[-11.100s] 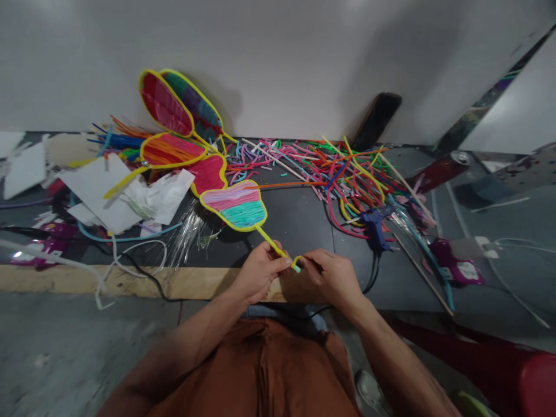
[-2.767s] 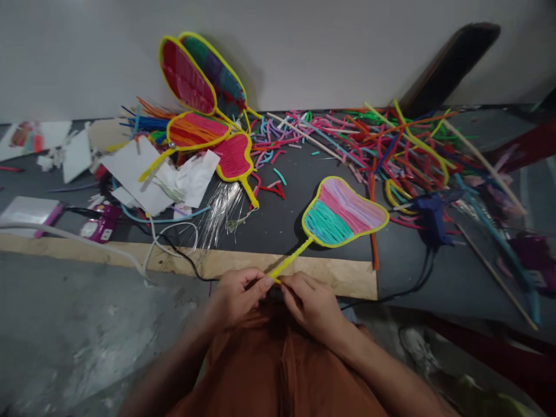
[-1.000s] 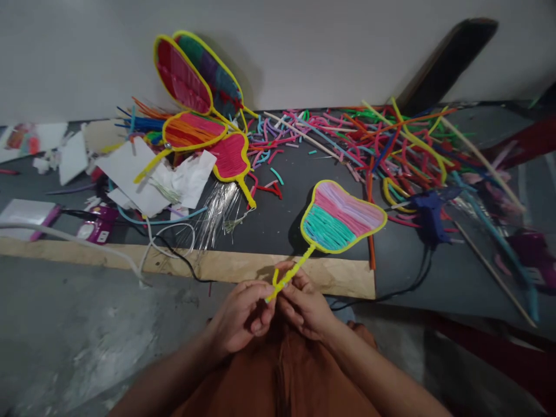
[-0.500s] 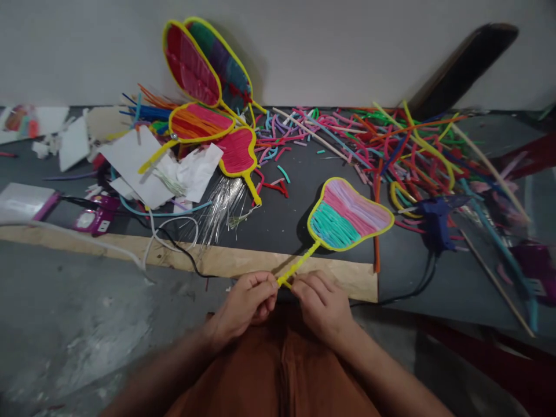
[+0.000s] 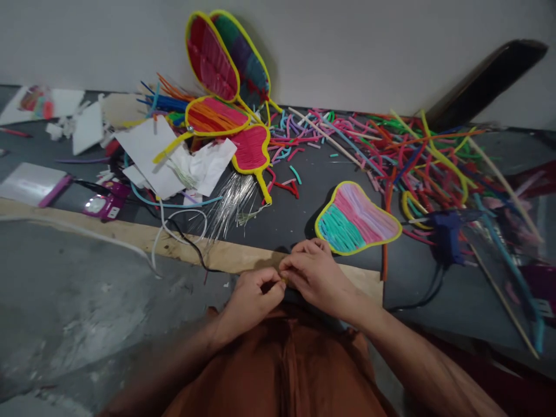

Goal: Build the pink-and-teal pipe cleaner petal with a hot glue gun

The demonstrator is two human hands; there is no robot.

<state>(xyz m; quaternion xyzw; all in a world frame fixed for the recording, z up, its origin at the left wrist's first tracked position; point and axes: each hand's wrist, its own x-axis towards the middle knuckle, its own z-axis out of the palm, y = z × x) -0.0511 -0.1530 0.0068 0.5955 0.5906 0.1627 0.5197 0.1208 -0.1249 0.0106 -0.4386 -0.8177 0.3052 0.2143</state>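
A wing-shaped piece (image 5: 358, 220) with a yellow fuzzy rim lies over the dark table, its inside filled with teal, pink and lilac pipe cleaners. Its yellow handle is mostly hidden behind my right hand (image 5: 319, 275). My left hand (image 5: 256, 292) is closed in a pinch by the handle's end, close against the right fingertips. A small bit of yellow pipe cleaner (image 5: 283, 278) shows between the two hands. The right fingers are bent and pressed together over the handle.
Finished-looking yellow-rimmed pieces (image 5: 212, 58) lean on the wall. Loose pipe cleaners (image 5: 343, 133) are heaped at the back right, beside a blue glue gun (image 5: 447, 237). Paper scraps (image 5: 150, 156), silvery strands (image 5: 228, 200), a purple device (image 5: 106, 200) and cables lie left.
My right hand has moved up and left over the handle, covering the yellow stem that showed before. The view has shifted, so the table things appear further right.
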